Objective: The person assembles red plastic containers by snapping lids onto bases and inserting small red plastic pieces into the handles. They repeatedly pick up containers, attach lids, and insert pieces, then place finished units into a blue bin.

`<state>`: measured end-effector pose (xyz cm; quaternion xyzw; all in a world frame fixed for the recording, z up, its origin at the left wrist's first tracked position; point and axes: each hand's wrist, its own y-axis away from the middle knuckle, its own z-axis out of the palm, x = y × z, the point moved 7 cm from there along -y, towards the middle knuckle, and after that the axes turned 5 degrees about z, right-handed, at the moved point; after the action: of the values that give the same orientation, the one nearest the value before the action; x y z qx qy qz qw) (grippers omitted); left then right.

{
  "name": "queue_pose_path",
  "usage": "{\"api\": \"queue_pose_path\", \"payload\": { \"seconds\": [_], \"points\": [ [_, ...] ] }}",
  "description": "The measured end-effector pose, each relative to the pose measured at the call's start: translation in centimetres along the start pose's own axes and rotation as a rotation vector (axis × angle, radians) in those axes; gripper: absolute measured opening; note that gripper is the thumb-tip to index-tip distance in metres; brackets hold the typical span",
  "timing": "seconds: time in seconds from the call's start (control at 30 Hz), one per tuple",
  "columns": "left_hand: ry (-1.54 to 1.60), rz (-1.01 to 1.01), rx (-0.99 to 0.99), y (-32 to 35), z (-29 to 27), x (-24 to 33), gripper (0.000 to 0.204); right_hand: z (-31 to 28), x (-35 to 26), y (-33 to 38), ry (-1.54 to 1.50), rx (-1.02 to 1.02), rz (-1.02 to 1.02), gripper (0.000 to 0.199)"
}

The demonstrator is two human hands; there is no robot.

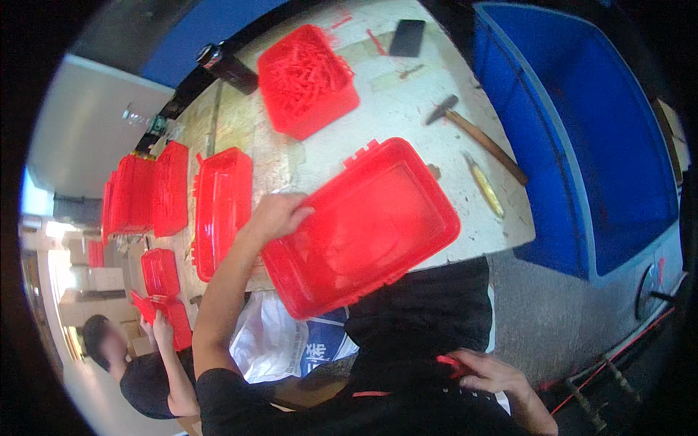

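My left hand (281, 215) is closed on the left edge of a red plastic case half (363, 225), a shallow rectangular shell with hinge tabs along its long sides. The shell is tilted over the table's front edge, its hollow side facing me. Low at the right, close to my body, my right hand (496, 376) is closed around a small red plastic piece (452, 363), partly hidden by the fingers. Beyond the shell stands a red bin (320, 120) heaped with small red strips. Another red case half (218, 211) lies just left of my left forearm.
A hammer (487, 142), a yellow-handled knife (486, 190) and a dark phone (407, 38) lie on the table (392, 94). A large blue crate (574, 182) stands right. Stacked red shells (134, 192) stand left, where a co-worker (149, 378) handles a red case.
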<state>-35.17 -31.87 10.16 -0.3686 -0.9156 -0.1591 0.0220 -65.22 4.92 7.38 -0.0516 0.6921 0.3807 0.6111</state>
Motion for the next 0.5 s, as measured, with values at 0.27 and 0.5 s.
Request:
{"api": "queue_pose_path", "payload": {
  "seconds": [0.27, 0.5],
  "points": [
    [0.178, 0.117, 0.235, -3.5, -5.6, 4.1, 0.045, -12.8, -8.3, -4.0, 0.276, 0.776, -0.099, 0.018],
    [0.088, 0.284, 0.032, -13.1, -1.0, 10.0, 0.03, -13.0, -16.7, -17.8, 0.804, 0.775, -0.108, 0.016]
  ]
}}
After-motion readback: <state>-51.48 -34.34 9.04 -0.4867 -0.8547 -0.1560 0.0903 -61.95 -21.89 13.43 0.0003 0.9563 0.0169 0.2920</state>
